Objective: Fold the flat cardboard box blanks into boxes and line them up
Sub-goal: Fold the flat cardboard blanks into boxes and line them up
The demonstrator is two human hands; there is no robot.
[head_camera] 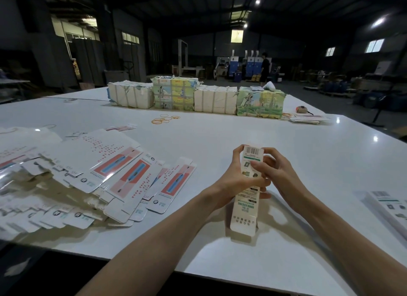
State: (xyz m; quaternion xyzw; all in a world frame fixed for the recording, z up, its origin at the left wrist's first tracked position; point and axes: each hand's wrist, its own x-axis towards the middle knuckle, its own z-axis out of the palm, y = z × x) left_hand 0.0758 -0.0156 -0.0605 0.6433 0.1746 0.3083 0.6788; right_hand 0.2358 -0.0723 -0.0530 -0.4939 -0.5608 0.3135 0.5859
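Holding the long narrow white cardboard box with green print tilted over the near part of the glossy white table, we have our left hand curled round its middle and our right hand pinching its far, barcoded end, where we judge a flap is being tucked in. The near end flap hangs open and low; we cannot tell whether it touches the table. With that end unclosed, a hard squeeze at the middle could crease the walls or flatten the tube, and a skewed push at the top could bend the tab rather than seat it. To our left the loose heap of flat white, red and blue box blanks fans towards the edge, so a careless elbow could send some sliding off. To our right lies a finished white box; setting ours down askew would spoil the line. Farther off lie yellow rubber bands and wrapped paper bundles, well apart.
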